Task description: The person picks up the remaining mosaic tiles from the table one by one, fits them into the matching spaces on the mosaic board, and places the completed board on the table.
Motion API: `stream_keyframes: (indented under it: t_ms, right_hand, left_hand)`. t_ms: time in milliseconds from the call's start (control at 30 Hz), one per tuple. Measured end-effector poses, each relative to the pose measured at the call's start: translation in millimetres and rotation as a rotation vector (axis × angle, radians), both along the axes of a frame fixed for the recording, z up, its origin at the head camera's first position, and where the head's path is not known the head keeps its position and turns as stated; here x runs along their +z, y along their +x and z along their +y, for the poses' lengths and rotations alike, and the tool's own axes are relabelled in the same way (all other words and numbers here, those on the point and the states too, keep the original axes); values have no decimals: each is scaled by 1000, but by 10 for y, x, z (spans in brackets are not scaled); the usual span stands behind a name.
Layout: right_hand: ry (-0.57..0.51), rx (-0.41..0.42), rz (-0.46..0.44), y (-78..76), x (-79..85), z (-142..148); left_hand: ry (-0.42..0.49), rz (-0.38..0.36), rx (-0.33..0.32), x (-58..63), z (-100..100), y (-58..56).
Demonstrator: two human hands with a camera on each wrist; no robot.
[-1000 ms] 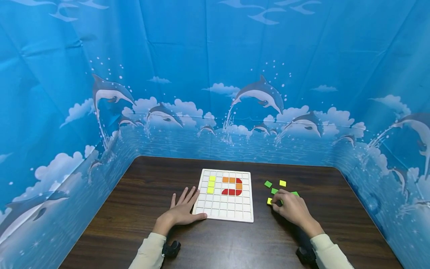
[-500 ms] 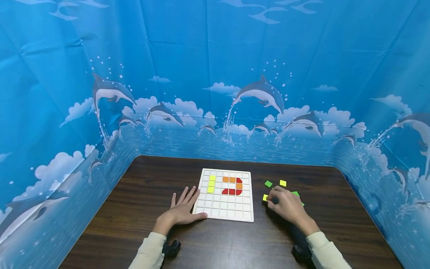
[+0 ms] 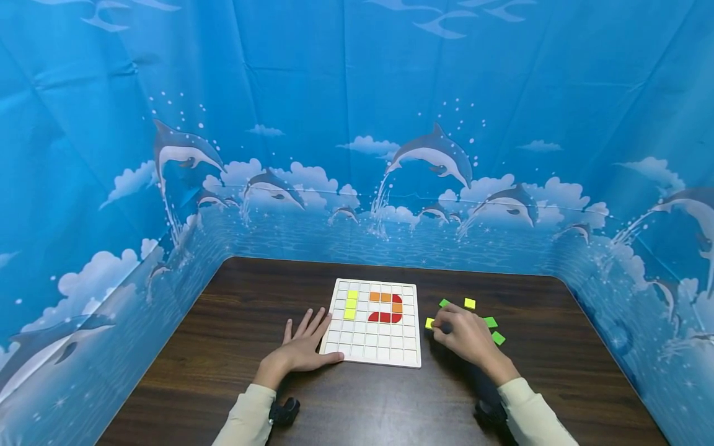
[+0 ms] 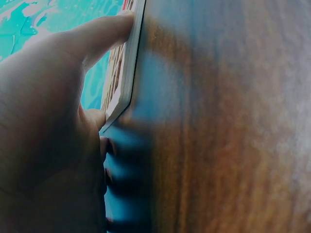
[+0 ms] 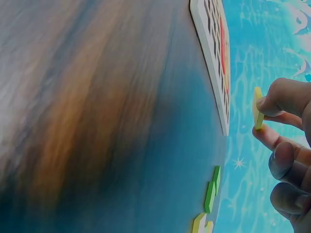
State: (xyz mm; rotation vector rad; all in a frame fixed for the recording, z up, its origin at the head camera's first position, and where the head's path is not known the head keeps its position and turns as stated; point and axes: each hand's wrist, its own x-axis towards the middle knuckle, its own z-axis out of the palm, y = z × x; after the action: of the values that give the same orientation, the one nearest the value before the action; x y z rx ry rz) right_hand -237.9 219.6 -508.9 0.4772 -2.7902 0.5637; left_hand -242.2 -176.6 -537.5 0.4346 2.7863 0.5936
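Observation:
My right hand (image 3: pixel 466 334) pinches a yellow square tile (image 3: pixel 429 323) between thumb and fingers. In the right wrist view this tile (image 5: pixel 258 109) stands on edge in the grip, lifted off the table. To its left lies a white grid board (image 3: pixel 370 347). Three yellow tiles (image 3: pixel 351 305) form a column on the board, and orange and red pieces (image 3: pixel 385 317) make a hooked shape beside them. My left hand (image 3: pixel 298 353) lies with spread, straight fingers at the board's left side, its thumb on the lower-left corner. The left wrist view shows that thumb (image 4: pixel 104 36) against the board's edge.
Loose tiles lie around my right hand: a green one (image 3: pixel 444 303) and a yellow one (image 3: pixel 470 303) behind it, two green ones (image 3: pixel 494 330) to its right. A blue dolphin-print curtain (image 3: pixel 312 241) surrounds the dark wooden table (image 3: pixel 268 279) at the back and sides.
My right hand has moved left toward the board, carrying the yellow tile. Green tiles on its right have come into fuller view. My left hand and the board have stayed put.

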Motion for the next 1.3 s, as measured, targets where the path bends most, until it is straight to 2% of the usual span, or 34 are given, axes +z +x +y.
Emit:
stream_keyframes:
  t_ms: [67,167,267,633,867,1100,1300]
  right_hand:
    - [-1,4,2,-16,5,-30]
    - [0,11,10,-38,10,-75]
    - [-1,19,20,-47,18,-122]
    - [-21,53,30,-95,91,-363]
    - [-35,84,23,-133,117,-522]
    - [-51,119,46,-167,146,-679]
    - [-50,150,32,-213,139,-807]
  left_hand:
    - [2,9,-4,-38,-7,-13]
    - [6,-4,-1,1,0,7]
    - [13,12,1,-101,-25,-26]
    - [6,45,0,-186,-41,-57]
    - [39,18,-9,-50,-23,-7]
    - [23,35,-14,-159,-41,-61]
    - [44,24,-19,-47,-19,1]
